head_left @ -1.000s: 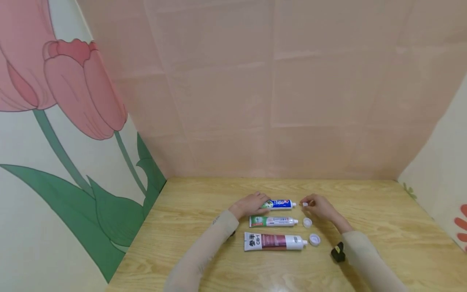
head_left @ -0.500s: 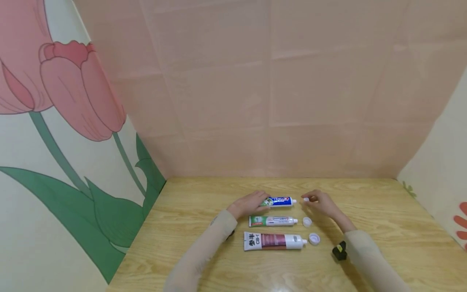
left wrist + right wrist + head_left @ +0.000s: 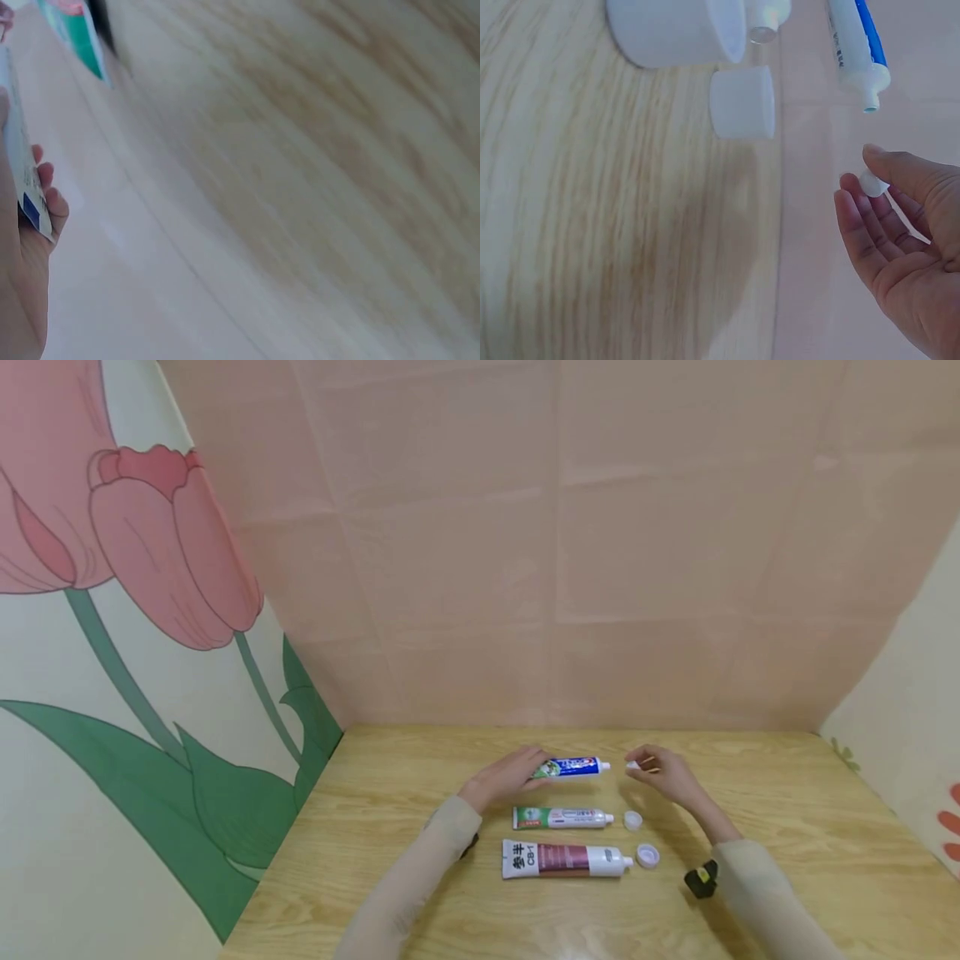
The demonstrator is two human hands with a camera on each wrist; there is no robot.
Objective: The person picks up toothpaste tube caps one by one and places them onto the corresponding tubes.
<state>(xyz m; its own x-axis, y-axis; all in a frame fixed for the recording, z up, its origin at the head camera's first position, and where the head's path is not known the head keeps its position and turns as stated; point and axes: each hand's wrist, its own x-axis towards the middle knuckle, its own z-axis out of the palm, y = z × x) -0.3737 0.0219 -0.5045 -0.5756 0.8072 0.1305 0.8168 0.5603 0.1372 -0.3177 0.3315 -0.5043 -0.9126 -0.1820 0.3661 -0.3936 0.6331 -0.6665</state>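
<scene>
My left hand grips the tail half of a blue and green toothpaste tube, held above the table with its bare nozzle pointing right. In the left wrist view, fingers wrap round the tube's edge. Facing the nozzle across a small gap, my right hand pinches a small white cap between thumb and fingertips. Nearer me lie a green and white toothpaste tube and a larger maroon and white toothpaste tube, both uncapped, nozzles to the right.
Beside those two nozzles sit a white cap and a larger white cap on the wooden table. A black device shows at the right wrist. A pink sheet hangs behind the table.
The left hand has raised the blue tube off the table and back a little. The right hand has lifted the small cap and drawn slightly away from the nozzle.
</scene>
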